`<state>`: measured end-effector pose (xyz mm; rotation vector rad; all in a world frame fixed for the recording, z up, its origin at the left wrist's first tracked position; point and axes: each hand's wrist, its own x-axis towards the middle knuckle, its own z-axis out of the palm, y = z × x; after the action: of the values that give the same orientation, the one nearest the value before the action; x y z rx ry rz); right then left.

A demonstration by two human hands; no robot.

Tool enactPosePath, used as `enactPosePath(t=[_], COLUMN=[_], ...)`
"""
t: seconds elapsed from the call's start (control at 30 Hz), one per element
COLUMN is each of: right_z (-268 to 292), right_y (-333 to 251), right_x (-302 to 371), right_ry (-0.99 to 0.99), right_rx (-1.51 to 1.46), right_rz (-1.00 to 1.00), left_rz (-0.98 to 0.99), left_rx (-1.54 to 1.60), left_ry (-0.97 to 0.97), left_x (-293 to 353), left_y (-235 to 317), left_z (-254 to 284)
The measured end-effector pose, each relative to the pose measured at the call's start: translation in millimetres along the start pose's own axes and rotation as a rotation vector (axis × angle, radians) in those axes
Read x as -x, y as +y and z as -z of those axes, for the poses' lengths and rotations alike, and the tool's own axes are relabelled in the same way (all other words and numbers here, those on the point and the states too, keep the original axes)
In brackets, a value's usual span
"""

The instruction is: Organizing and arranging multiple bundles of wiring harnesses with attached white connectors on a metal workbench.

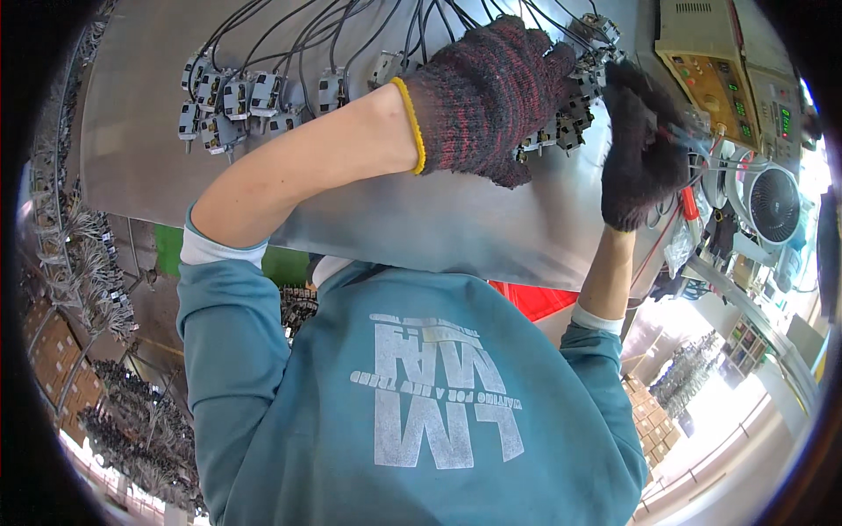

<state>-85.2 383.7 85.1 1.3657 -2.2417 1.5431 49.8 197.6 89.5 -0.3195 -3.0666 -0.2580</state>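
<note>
My left hand (491, 101), in a dark red-flecked knit glove with a yellow cuff, reaches over a cluster of small silver-and-black cabled units (574, 118). Its fingertips are hidden, so whether it grips one of them does not show. To the right, my right hand (645, 149) wears a dark glove and is partly smeared by motion. Its fingers are curled round something I cannot make out; a pale, reddish piece (688, 138) with thin wires shows at its right side. More of these units (237, 96) lie in rows on the left, their black cables running to the far edge.
Everything rests on a grey metal table (351, 206). Bench instruments (715, 83) with green digits stand at the right, with a small fan (774, 204) and a red-handled tool (689, 203) nearer. Cable bundles (88, 280) hang at left. Stacked cartons (61, 351) stand below them.
</note>
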Motion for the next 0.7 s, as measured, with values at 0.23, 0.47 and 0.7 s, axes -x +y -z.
enactPosePath(t=[0.23,0.47,0.7], right_z=[11,9,7], right_y=[-24,-18,-26], right_x=[14,16,18], right_ry=[-0.014,-0.025,0.028], right_rx=[0.145,0.006,-0.014], right_rz=[-0.046,-0.103,-0.105], left_rz=[0.026,0.004,-0.08], left_rx=[-0.477,-0.101,0.112], left_ry=[0.158,0.061,0.078], left_x=[10,3,4], left_y=[17,1,-5], left_z=[11,-3,30])
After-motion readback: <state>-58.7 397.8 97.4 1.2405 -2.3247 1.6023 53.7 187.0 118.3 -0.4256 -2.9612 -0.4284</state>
